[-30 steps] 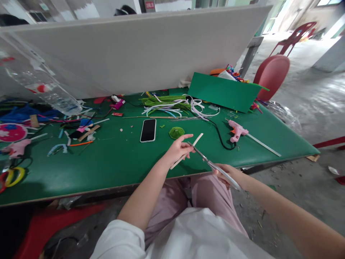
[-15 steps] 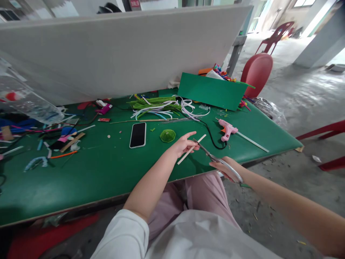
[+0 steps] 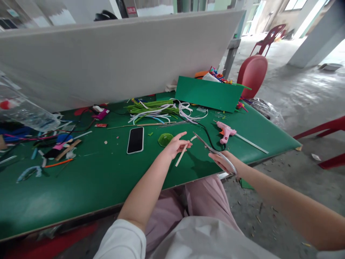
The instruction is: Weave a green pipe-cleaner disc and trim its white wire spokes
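My left hand point(image 3: 175, 145) pinches a thin pale strip point(image 3: 181, 156) between its fingers, with the index finger stretched out. A short pale piece point(image 3: 193, 137) shows just past the fingertips, beside the scissors' tip; whether it is still joined to the strip I cannot tell. My right hand point(image 3: 223, 162) is closed round the handles of the metal scissors point(image 3: 211, 148), whose blades point up and left toward my left hand. Behind the left hand, a round green fuzzy disc point(image 3: 164, 139) lies on the table, partly covered by the hand.
On the green table point(image 3: 94, 187) lie a phone point(image 3: 135, 140), a pink glue gun point(image 3: 225, 131) with its stick, and a bundle of green and white pipe cleaners point(image 3: 153, 108). A green board point(image 3: 208, 94) leans at the back right. Craft scraps and a plastic bottle point(image 3: 27, 111) crowd the left.
The scissors have come away from the strip, their tip now a little apart from my left hand. The strip's far end looks shorter and bent. The whole view has shifted slightly.
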### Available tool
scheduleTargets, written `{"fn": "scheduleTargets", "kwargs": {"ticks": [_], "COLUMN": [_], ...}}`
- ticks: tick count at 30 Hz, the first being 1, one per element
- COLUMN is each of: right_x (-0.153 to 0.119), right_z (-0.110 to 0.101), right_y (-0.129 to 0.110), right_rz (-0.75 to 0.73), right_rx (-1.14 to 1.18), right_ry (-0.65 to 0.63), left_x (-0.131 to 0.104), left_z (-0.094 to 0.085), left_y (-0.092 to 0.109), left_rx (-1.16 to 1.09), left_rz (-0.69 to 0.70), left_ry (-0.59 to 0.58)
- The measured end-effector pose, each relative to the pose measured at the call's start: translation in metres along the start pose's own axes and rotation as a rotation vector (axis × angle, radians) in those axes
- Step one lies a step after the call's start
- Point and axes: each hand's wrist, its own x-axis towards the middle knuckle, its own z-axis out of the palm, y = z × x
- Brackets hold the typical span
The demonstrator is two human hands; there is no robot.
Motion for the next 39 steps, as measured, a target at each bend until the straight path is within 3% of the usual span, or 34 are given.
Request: {"fn": "scheduleTargets", "kwargs": {"ticks": [3,5,10,14,16,18,20,21,22,24,29,34,36,39], "right_x": [0.000,0.000,0.002,0.007,0.009,0.010,0.014,0.017,0.020,0.025,0.021,0.010,0.017,0.038], "right_z": [-0.004,-0.003,0.003,0.003,0.002,0.001,0.002,0.004,0.006,0.011,0.022,0.017,0.014,0.012], "right_y": [-0.003,-0.005,-0.003,0.006,0.009,0.011,0.012,0.013,0.014,0.015,0.003,-0.013,-0.016,-0.019], "right_rz": [0.047,0.047,0.037,0.015,0.021,0.037,0.050,0.053,0.051,0.039,-0.066,-0.179,-0.202,-0.195], "right_rx": [-0.034,-0.001,0.088,0.226,0.318,0.385,0.424,0.436,0.444,0.457,0.434,0.276,0.199,-0.031], "right_ry": [0.118,0.105,-0.033,-0.203,-0.274,-0.312,-0.348,-0.369,-0.390,-0.437,-0.611,-0.697,-0.646,-0.348], "left_x": [0.009,0.022,0.066,0.077,0.069,0.054,0.037,0.030,0.023,0.014,0.008,-0.002,-0.009,-0.017], "left_z": [0.000,-0.001,-0.009,-0.016,-0.013,-0.005,0.002,0.005,0.006,0.005,-0.008,-0.021,-0.029,-0.046], "left_y": [0.020,0.037,0.074,0.074,0.061,0.041,0.021,0.012,0.005,-0.004,-0.002,0.004,0.006,0.009], "left_rx": [0.061,0.105,0.089,0.081,0.102,0.122,0.133,0.132,0.136,0.177,0.222,0.224,0.214,0.196], "left_rz": [0.111,0.172,0.262,0.321,0.367,0.384,0.345,0.293,0.277,0.296,0.339,0.360,0.359,0.355], "left_ry": [0.097,0.175,0.399,0.553,0.540,0.446,0.267,0.060,-0.055,-0.119,-0.007,0.046,0.075,0.160]}}
